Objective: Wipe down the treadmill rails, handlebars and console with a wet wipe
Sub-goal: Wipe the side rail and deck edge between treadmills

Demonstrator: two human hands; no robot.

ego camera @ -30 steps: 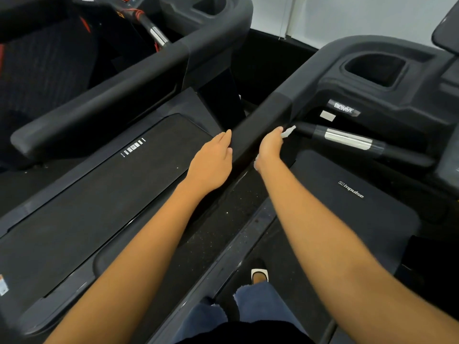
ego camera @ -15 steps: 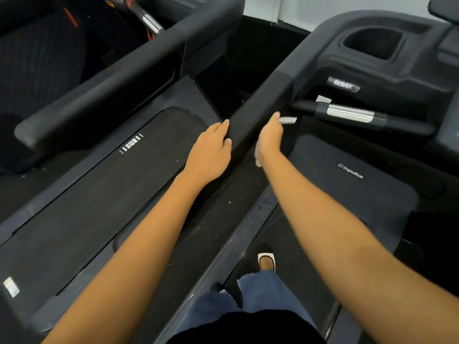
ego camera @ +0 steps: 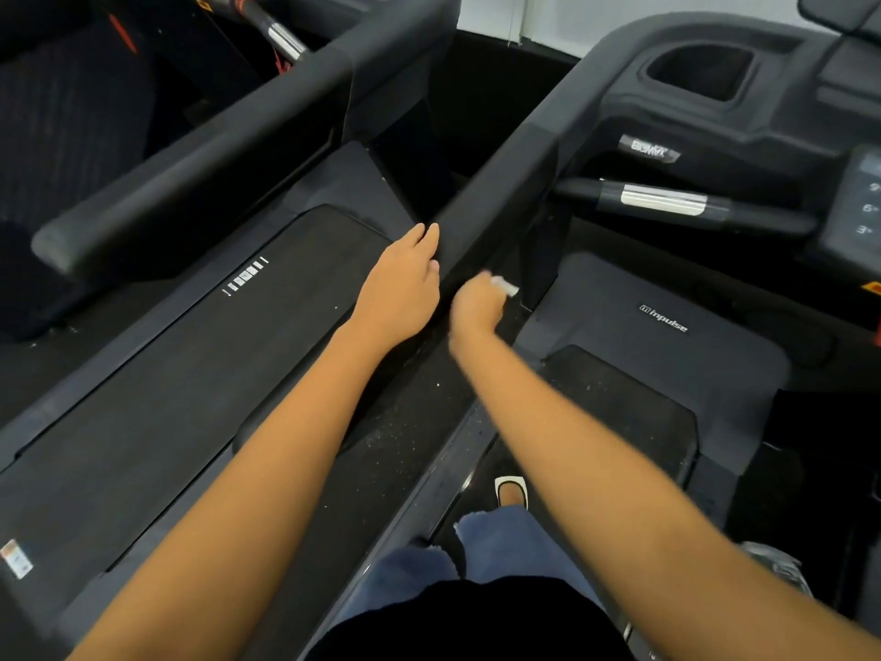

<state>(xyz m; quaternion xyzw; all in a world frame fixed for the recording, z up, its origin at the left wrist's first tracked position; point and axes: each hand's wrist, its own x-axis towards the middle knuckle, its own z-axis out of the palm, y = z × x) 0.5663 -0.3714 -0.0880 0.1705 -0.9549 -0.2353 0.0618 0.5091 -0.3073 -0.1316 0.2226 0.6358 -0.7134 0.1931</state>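
**Two hands at the left rail**

Two treadmills side by side. Readable: "impulse" logo point(ego camera: 664, 318) on the motor cover; side keypad point(ego camera: 863, 207) digits, cut off by the frame edge. Badge point(ego camera: 648, 149) under the console is too blurred to read. Left hand point(ego camera: 400, 288) lies flat, fingers relaxed and unclenched, against the rail point(ego camera: 496, 198). Right hand point(ego camera: 476, 307), motion-blurred, is clenched around a white wet wipe point(ego camera: 506, 284) beneath the rail's near end; most of the wipe is hidden in the fist.
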